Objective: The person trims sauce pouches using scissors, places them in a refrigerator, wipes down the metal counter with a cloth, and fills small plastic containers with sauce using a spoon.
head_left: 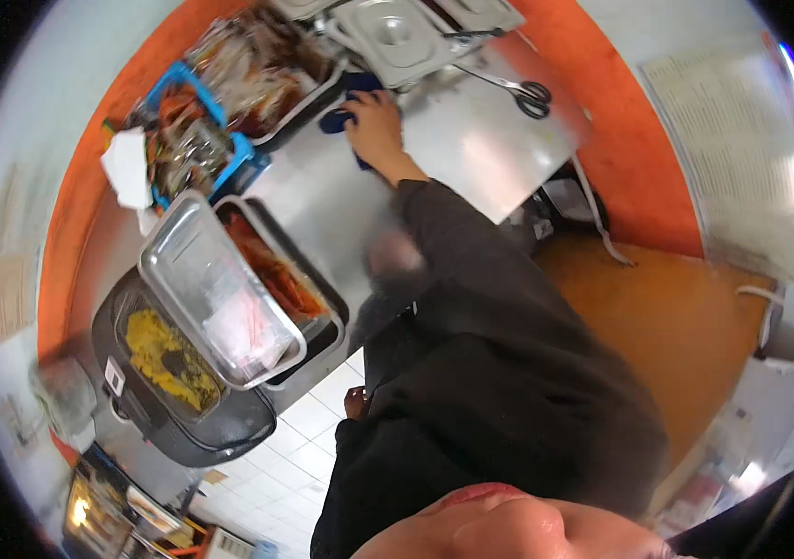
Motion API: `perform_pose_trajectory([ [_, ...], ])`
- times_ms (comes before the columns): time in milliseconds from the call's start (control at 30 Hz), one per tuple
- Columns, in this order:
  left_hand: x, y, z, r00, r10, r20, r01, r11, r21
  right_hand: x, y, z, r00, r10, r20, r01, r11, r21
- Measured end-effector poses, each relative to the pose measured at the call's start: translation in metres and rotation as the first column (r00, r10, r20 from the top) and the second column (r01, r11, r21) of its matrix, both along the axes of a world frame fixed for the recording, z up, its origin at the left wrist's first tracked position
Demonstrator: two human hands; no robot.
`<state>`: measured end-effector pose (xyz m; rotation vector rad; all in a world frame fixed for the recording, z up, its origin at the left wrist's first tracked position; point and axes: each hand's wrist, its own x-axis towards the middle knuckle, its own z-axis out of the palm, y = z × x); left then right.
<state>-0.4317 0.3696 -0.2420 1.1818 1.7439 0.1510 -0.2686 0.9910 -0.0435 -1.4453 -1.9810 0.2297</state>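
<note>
My right hand presses a dark blue cloth onto the steel table, with its fingers bent over the fabric. Parts of the cloth stick out around the fingers and under the palm. Low beside my dark clothing is my left hand, small and shadowed; whether it holds anything cannot be made out. Just left of the cloth stands a tray with plastic-wrapped food. Lidded steel containers are behind it, and scissors lie to the right.
A blue crate holds wrapped items. Nearer, a steel pan with a clear inside overlaps a tray of reddish food. A black appliance with yellow contents stands at the table's left end. A white cable hangs at the right edge.
</note>
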Motion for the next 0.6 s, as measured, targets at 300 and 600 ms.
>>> perform_pose_trajectory([
  [300, -0.025, 0.085, 0.051, 0.757, 0.633, 0.166, -0.538, 0.746, -0.391, 0.280, -0.056, 0.012, 0.966, -0.236, 0.103, 0.239, 0.971, -0.017],
  [600, -0.023, 0.061, 0.007, 0.704, 0.699, 0.125, -0.591, 0.674, -0.442, 0.252, -0.107, 0.043, 0.980, 0.167, 0.110, -0.160, 0.985, -0.068],
])
